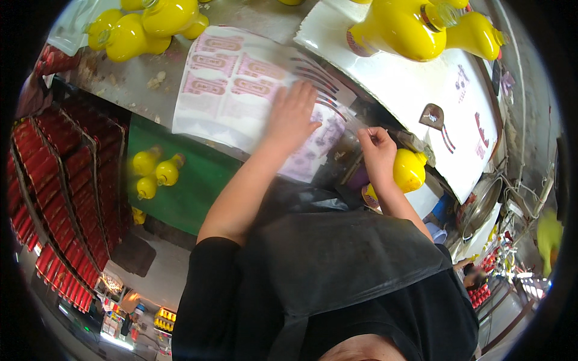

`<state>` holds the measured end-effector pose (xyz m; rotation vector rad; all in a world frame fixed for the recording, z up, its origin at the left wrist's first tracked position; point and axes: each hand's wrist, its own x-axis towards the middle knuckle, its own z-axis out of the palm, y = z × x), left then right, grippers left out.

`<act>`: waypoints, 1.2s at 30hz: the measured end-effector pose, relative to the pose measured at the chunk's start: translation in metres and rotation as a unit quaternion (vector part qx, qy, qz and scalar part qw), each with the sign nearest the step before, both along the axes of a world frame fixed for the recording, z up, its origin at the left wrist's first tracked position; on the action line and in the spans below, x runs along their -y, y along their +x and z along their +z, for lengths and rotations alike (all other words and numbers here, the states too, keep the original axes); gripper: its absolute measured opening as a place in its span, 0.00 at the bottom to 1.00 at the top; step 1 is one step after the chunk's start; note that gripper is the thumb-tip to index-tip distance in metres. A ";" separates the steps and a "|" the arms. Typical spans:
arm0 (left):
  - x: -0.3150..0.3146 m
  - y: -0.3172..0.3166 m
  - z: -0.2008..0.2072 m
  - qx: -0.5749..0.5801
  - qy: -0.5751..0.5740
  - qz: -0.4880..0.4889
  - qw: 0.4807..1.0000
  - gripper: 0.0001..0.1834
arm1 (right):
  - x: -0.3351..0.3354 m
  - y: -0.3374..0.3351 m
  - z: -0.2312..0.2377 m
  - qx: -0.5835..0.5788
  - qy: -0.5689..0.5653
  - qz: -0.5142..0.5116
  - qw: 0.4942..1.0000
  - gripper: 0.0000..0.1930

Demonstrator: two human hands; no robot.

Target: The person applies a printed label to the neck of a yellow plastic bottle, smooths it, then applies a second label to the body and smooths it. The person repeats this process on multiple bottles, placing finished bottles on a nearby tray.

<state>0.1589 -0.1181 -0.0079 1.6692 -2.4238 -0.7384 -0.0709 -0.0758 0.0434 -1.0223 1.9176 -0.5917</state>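
Note:
My left hand (293,117) lies flat, fingers stretched out, on a stack of printed decal sheets (211,114). The sheets carry pink-brown label designs and purple floral prints. Beside my left fingertips, several narrow dark curved strips (316,78) lie in a row, slightly blurred. Just right of them, my right hand (378,153) is pinched closed, with a thin translucent strip (355,120) at its fingertips. A glossy yellow bottle (410,170) lies beside my right forearm, which covers part of it.
Yellow bottles (129,37) cluster at the far left, and more (409,30) lie on a white board (445,90) at the right. That board holds a small brown piece (431,116). Below left are a green panel (180,198) and racks of red items (66,198).

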 end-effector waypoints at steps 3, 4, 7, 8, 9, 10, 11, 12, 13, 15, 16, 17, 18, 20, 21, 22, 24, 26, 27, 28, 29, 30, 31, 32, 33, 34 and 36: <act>-0.013 0.005 0.009 -0.090 -0.038 0.024 0.995 0.32 | 0.006 0.013 0.031 -0.026 -0.033 0.133 0.990 0.09; -0.016 0.006 0.012 -0.201 -0.106 0.047 0.973 0.23 | 0.011 0.017 0.042 -0.041 -0.028 0.182 0.982 0.09; -0.027 0.011 0.021 -0.477 0.072 0.058 0.874 0.21 | 0.032 0.032 0.069 0.023 0.043 0.345 0.937 0.07; -0.029 0.010 0.023 -0.525 0.119 0.067 0.840 0.21 | 0.038 0.038 0.077 0.059 0.080 0.363 0.926 0.06; -0.030 0.015 0.023 -0.542 0.215 0.080 0.808 0.21 | 0.044 0.042 0.084 0.072 0.101 0.372 0.920 0.06; -0.032 0.023 0.024 -0.551 0.314 0.091 0.768 0.21 | 0.050 0.046 0.090 0.085 0.124 0.379 0.913 0.06; -0.034 0.031 0.024 -0.555 0.409 0.101 0.717 0.21 | 0.054 0.049 0.095 0.097 0.149 0.386 0.905 0.06; -0.033 0.040 0.022 -0.580 0.443 0.089 0.678 0.19 | 0.059 0.051 0.099 0.116 0.164 0.379 0.904 0.06; -0.033 0.049 0.020 -0.562 0.458 0.093 0.683 0.18 | 0.064 0.052 0.102 0.134 0.178 0.371 0.902 0.06; -0.036 0.063 0.016 -0.552 0.464 0.090 0.687 0.16 | 0.069 0.056 0.100 0.182 0.178 0.340 0.905 0.05; -0.039 0.068 0.014 -0.575 0.445 0.109 0.678 0.09 | 0.070 0.059 0.094 0.213 0.164 0.317 0.910 0.05; -0.041 0.076 0.014 -0.571 0.455 0.148 0.667 0.08 | 0.072 0.062 0.089 0.215 0.176 0.286 0.917 0.06; -0.043 0.085 0.015 -0.565 0.466 0.187 0.655 0.07 | 0.074 0.063 0.084 0.222 0.192 0.269 0.918 0.06; -0.040 0.102 0.015 -0.534 0.439 0.261 0.674 0.06 | 0.077 0.072 0.068 0.206 0.199 0.255 0.924 0.06; -0.036 0.114 0.015 -0.534 0.417 0.284 0.679 0.06 | 0.078 0.078 0.058 0.204 0.197 0.249 0.926 0.07; -0.032 0.127 0.016 -0.533 0.394 0.308 0.683 0.06 | 0.077 0.086 0.045 0.206 0.210 0.222 0.929 0.08; -0.025 0.150 0.017 -0.508 0.373 0.353 0.692 0.07 | 0.074 0.107 0.018 0.241 0.211 0.178 0.930 0.09; -0.019 0.168 0.016 -0.460 0.377 0.394 0.701 0.07 | 0.070 0.123 -0.004 0.247 0.211 0.148 0.934 0.09; -0.017 0.171 0.014 -0.445 0.372 0.407 0.705 0.07 | 0.068 0.130 -0.015 0.255 0.206 0.136 0.935 0.09; -0.016 0.174 0.012 -0.431 0.368 0.420 0.709 0.07 | 0.066 0.136 -0.025 0.263 0.191 0.125 0.938 0.09; -0.015 0.177 0.008 -0.428 0.358 0.429 0.710 0.08 | 0.063 0.139 -0.033 0.245 0.188 0.122 0.943 0.10; -0.015 0.178 0.004 -0.402 0.347 0.442 0.723 0.08 | 0.061 0.140 -0.041 0.231 0.181 0.119 0.948 0.11; -0.014 0.179 0.000 -0.389 0.331 0.451 0.732 0.09 | 0.059 0.142 -0.049 0.217 0.174 0.117 0.953 0.12; -0.015 0.181 -0.003 -0.375 0.315 0.459 0.742 0.09 | 0.057 0.144 -0.057 0.209 0.170 0.117 0.956 0.12; -0.016 0.185 -0.005 -0.357 0.298 0.467 0.752 0.08 | 0.055 0.148 -0.064 0.202 0.167 0.118 0.958 0.13; -0.016 0.189 -0.005 -0.339 0.281 0.475 0.762 0.08 | 0.053 0.150 -0.069 0.181 0.173 0.115 0.961 0.14; -0.018 0.195 -0.002 -0.231 0.232 0.475 0.817 0.08 | 0.049 0.155 -0.073 0.184 0.158 0.123 0.962 0.14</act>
